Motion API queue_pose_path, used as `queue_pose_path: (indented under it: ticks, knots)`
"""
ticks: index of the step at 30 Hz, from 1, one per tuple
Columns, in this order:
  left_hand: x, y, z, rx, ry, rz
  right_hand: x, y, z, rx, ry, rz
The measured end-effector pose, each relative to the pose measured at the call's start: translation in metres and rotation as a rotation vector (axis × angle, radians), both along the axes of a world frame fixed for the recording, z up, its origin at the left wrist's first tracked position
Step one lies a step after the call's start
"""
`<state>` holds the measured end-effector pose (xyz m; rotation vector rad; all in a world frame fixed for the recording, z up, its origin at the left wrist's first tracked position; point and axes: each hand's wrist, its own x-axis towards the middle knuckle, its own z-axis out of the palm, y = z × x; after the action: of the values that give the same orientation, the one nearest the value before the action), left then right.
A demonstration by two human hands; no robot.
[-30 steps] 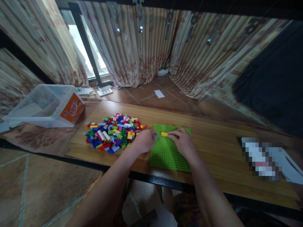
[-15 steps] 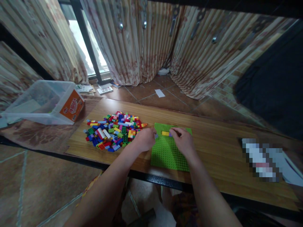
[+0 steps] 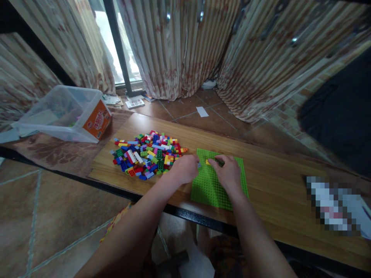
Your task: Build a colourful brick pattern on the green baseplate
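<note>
Green baseplate (image 3: 207, 191) lies by the front edge of the worktop (image 3: 278, 193), with open room off its right edge. Near its far-left corner, a yellow brick (image 3: 208, 162) meets the right hand (image 3: 229, 174), finger grip unclear; the left hand's (image 3: 186, 169) fingers pinch a grey piece (image 3: 199, 165).

Both forearms bare, left forearm (image 3: 142, 222) and right forearm (image 3: 256, 233), smooth, broad toward the bottom edge of the view, tapering to slim bare wrists, then bare left hand (image 3: 186, 169) and right hand (image 3: 231, 174) with slender fingers (image 3: 216, 166), nails too small to make out. Clothing at the lap: dark patterned cloth (image 3: 226, 253), muted reddish-brown motif, deep in shadow, print blurred, cut of garment unclear. Brighter yellow-and-red patterned fabric (image 3: 117, 221) shows beyond left forearm, partly hidden by it, can't tell if same garment.
</note>
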<state>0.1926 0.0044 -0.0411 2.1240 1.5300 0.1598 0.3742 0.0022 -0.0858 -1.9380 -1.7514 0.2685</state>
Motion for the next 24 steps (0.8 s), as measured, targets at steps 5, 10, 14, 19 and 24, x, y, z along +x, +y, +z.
queue_pose_path:
  ticks: [5, 10, 14, 19, 24]
  knots:
    - [0.0, -0.001, 0.0, 0.018, 0.002, -0.002, 0.0, -0.003, -0.005, 0.039, -0.02, 0.007]
    - [0.001, -0.001, -0.004, 0.027, -0.009, 0.007, 0.0, -0.004, -0.008, 0.072, -0.01, 0.016]
    - [0.001, -0.002, -0.002, 0.021, -0.017, 0.019, -0.001, -0.004, -0.007, 0.076, 0.002, 0.019]
    - [0.001, -0.002, 0.001, 0.001, 0.002, 0.011, -0.002, -0.003, -0.004, 0.036, 0.037, -0.001]
    - [0.0, 0.001, 0.003, 0.042, -0.05, 0.019, 0.006, -0.002, 0.003, 0.088, 0.292, 0.03]
